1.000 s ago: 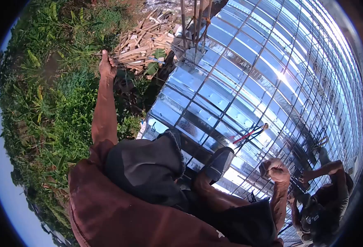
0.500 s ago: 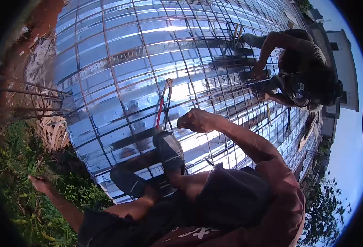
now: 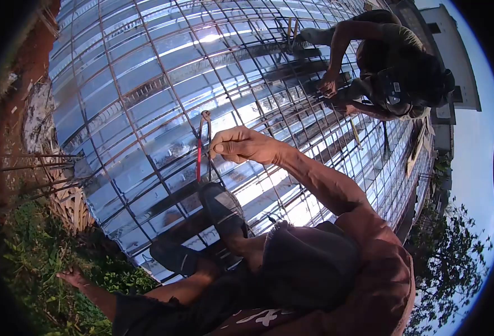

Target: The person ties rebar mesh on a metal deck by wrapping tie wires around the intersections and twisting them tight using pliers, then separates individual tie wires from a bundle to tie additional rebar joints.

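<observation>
My right hand [image 3: 238, 147] is over the steel bar mesh, thumb and fingers pressed together. Its fingertips are right beside the dark handle of a pair of pincers [image 3: 198, 162], whose other handle is red. The pincers' jaws [image 3: 205, 115] point away from my feet. Whether the fingers touch the handle or pinch something small, I cannot make out. My left hand [image 3: 72, 278] is out to the side above green plants, fingers apart and holding nothing. My dark shoes [image 3: 222, 207] stand on the mesh near the pincers.
Rebar mesh [image 3: 137, 131] lies over shiny ribbed metal sheets [image 3: 84, 84]. A co-worker [image 3: 395, 67] bends over the mesh at upper right. Bar ends [image 3: 34, 165] jut out at the left edge, above wood scraps [image 3: 73, 207] and plants [image 3: 28, 241]. A building [image 3: 454, 50] stands beyond.
My right hand has moved left to the pincers' handle. My left hand has dropped slightly. The view has shifted, and the co-worker's near hand has lifted a little.
</observation>
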The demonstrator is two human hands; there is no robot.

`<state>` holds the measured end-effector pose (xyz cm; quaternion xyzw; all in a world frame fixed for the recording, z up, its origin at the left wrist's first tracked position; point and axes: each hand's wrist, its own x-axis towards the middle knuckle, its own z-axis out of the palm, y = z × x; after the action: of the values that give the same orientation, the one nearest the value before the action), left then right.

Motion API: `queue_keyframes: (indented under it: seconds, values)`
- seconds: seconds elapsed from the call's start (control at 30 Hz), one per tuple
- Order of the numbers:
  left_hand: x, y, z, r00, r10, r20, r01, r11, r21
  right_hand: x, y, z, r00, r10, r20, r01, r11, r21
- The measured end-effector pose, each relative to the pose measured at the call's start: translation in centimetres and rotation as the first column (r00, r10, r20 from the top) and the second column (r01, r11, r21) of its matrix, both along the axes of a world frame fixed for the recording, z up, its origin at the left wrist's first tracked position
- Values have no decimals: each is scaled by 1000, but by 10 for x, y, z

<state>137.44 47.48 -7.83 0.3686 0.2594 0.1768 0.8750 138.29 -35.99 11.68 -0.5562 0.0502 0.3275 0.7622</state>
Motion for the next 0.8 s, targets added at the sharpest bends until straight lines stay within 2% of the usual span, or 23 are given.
queue_keyframes:
  seconds: [0.03,0.07,0.1,0.23,0.3,0.33,0.4,0.43,0.47,0.5,0.53,0.57,0.6,0.63,0.67,0.7,0.73,0.77,0.8]
  values:
    - [3,4,-7,1000,3,-16,-5,993,-116,1,1,-10,982,58,181,-31,989,-148]
    - [5,10,-12,999,4,-32,-11,973,-230,0,-4,-14,970,152,188,-81,937,-341]
    - [6,10,-11,999,-4,-35,-4,973,-231,-2,-8,-13,954,246,173,-123,845,-521]
    - [13,6,-15,992,38,-123,-52,992,-116,-16,-11,-11,948,284,145,-171,836,-522]
    - [16,3,-15,983,55,-173,-60,998,-24,-26,-15,-29,872,466,153,-276,723,-633]
    - [17,1,-13,976,63,-210,-57,998,37,-29,-17,-33,870,471,147,-297,739,-605]
    - [22,-6,-9,947,119,-299,-44,969,245,-33,-18,-31,888,449,98,-321,759,-567]
    - [24,-14,-2,916,187,-355,-26,910,413,-32,-18,-28,902,430,48,-343,777,-527]
    - [26,-23,6,863,300,-407,20,784,621,-32,-17,-27,903,428,46,-341,777,-530]
    - [28,-33,17,787,453,-419,154,513,845,-31,-15,-27,908,412,70,-319,791,-522]
    - [32,-48,33,711,615,-343,303,172,937,-29,-13,-27,914,395,94,-295,805,-515]
    - [36,-75,54,685,692,-229,390,-82,917,-24,-10,-24,917,388,95,-287,804,-521]
    - [42,-110,81,720,674,-164,422,-237,875,-18,-3,-19,900,401,173,-273,826,-494]
    - [48,-151,108,790,578,-204,432,-291,853,-11,6,-12,877,411,249,-265,846,-463]
    - [51,-196,134,838,443,-319,463,-270,844,-3,16,-5,895,383,227,-287,886,-365]
    - [47,-247,161,841,235,-487,531,-196,824,8,24,7,841,462,281,-306,835,-457]
    - [43,-298,188,782,15,-623,621,-110,776,18,32,17,776,542,323,-307,771,-558]
    - [48,-353,200,564,-483,-670,750,-40,660,22,39,16,776,469,421,-256,845,-470]
    - [47,-391,196,440,-591,-676,744,-181,643,31,42,19,689,523,503,-206,805,-556]
